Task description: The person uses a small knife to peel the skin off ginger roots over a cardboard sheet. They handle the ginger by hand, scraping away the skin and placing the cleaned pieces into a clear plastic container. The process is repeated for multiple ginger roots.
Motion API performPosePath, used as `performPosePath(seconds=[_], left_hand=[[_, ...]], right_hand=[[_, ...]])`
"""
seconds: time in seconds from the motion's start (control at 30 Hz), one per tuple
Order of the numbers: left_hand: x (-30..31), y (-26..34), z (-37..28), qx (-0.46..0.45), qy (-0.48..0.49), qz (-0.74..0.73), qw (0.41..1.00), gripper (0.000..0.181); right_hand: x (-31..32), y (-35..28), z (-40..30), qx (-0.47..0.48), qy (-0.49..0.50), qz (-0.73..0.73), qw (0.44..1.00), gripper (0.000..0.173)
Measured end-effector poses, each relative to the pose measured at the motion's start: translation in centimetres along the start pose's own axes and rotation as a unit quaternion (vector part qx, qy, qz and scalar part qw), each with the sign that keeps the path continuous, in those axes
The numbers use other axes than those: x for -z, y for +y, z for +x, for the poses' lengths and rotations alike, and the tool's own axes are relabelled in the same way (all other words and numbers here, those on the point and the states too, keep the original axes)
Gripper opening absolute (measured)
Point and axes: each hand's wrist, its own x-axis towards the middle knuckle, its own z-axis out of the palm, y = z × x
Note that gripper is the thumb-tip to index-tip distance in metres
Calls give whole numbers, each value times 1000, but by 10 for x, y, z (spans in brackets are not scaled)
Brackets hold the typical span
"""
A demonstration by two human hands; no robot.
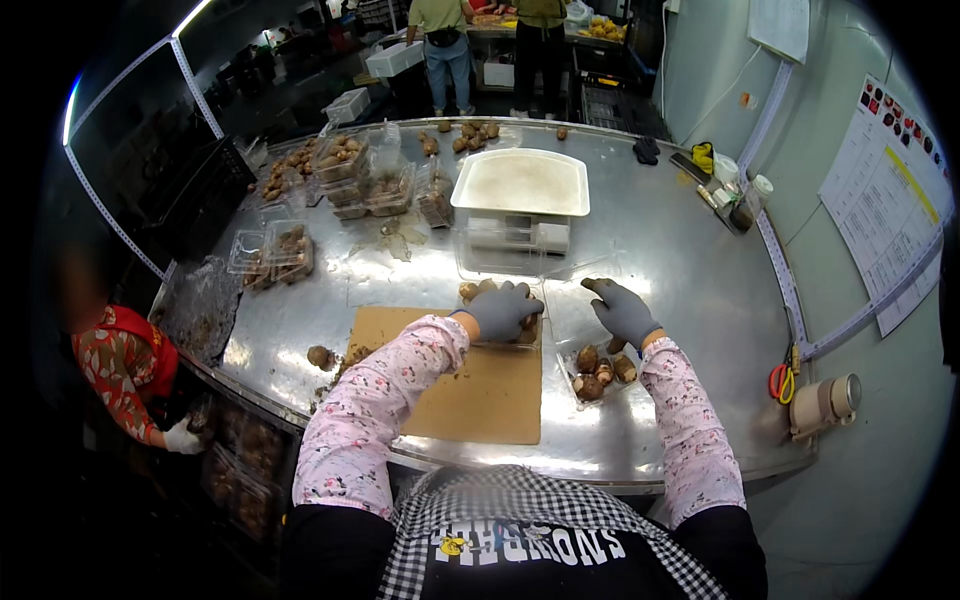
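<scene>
My left hand (501,311), in a grey glove, lies over a clear plastic clamshell box (517,345) of brown root vegetables that look like small taros (469,291). Its fingers hide much of the contents; whether it grips one is unclear. To the right, my right hand (624,311), also gloved, hovers with thumb and fingers apart and nothing visible between them. Just below it, a second clear clamshell (568,364) holds several taros (590,386). Under the left forearm is a brown cardboard sheet (487,397) with soil crumbs on it.
A weighing scale with a white tray (521,184) stands ahead. Filled clamshells (345,161) are stacked back left, near loose taros (289,169). Scissors (782,382) and a beige cup (825,409) are at the right edge. A co-worker's gloved hand (182,436) is at lower left.
</scene>
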Motion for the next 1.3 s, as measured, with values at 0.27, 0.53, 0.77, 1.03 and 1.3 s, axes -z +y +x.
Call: performPosePath(seconds=[0.27, 0.53, 0.77, 1.03, 1.3], left_hand=[[15, 31, -5, 106, -8, -45, 993, 50], [-16, 22, -9, 54, 88, -6, 995, 46], [-4, 15, -5, 113, 127, -132, 977, 49], [18, 72, -30, 122, 255, -433, 856, 53], [-18, 119, 17, -43, 170, -271, 946, 47]], right_hand=[[-19, 34, 7, 43, 17, -5, 999, 41], [13, 21, 1, -16, -13, 6, 1000, 41], [3, 33, 0, -31, -14, 90, 995, 40], [13, 51, -13, -92, 39, 185, 978, 36], [19, 44, -12, -91, 72, 223, 968, 37]])
